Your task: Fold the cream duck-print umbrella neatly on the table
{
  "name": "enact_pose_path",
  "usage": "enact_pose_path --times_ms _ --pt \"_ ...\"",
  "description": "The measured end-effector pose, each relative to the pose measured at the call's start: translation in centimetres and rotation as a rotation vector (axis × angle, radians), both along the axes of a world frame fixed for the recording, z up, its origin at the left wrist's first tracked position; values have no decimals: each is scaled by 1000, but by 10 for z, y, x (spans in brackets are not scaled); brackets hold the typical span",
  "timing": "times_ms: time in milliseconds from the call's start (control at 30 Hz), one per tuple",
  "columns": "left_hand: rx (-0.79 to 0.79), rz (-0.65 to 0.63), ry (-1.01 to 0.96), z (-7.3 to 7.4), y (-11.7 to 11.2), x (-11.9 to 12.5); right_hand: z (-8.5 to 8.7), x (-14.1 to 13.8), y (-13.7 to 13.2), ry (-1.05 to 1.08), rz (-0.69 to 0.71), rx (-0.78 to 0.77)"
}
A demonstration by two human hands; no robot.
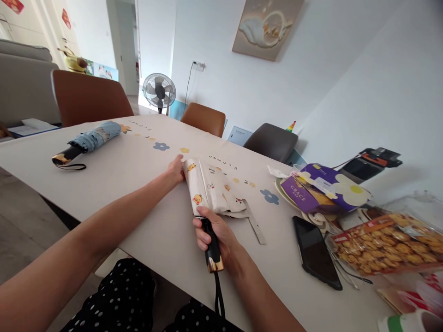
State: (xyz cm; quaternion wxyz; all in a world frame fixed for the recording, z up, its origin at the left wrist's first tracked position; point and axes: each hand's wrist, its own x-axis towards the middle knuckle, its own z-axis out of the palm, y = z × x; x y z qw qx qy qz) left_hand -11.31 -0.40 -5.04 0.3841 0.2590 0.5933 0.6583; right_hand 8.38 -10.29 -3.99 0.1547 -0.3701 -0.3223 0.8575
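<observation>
A folded cream umbrella point(206, 184) with small yellow cartoon prints lies over the table in front of me, its canopy loosely gathered and spread to the right. My right hand point(218, 230) is wrapped round the top of its black handle, which ends in a gold cap with a black wrist loop hanging down. At the canopy's far left end, my left hand point(176, 169) grips the edge; its thumb shows and the other fingers are mostly hidden. A narrow grey strap point(256, 226) sticks out from the canopy's right side onto the table.
A closed blue umbrella point(97, 137) lies at the left of the table point(138, 193). On the right are a black phone point(316, 251), a purple box point(320, 186), a cookie package point(391, 244) and cables. Chairs point(204, 118) and a fan point(159, 91) stand beyond.
</observation>
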Motion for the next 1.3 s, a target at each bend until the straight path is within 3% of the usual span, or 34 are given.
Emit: enact_pose_path --times_ms 100,200,300,400,500,600,800,900,1000,1167,1300 --pt "18 146 14 4 -2 -17 -1 0 1 28 -83 -22" --pt "133 72 163 20 -13 6 -3 0 4 55 -170 12" --pt "275 -372 640 39 -21 57 -6 0 7 98 -230 26" --pt "312 -803 1050 46 -16 108 -6 1 11 122 -280 8" --pt "266 -1046 1254 40 1 143 -6 3 13 125 -331 4" --pt "218 -1135 1336 32 19 162 -6 5 16 143 -359 7" --pt "252 -1087 1452 29 33 173 -7 5 23 153 -418 26" --pt "333 -931 1433 34 32 173 -6 5 24 148 -425 31" --pt "388 -690 1345 48 26 165 -5 6 23 121 -423 11" --pt "544 -492 994 74 7 120 -5 5 23 106 -430 9" --pt "537 -390 861 69 -15 68 -4 5 23 101 -422 42"
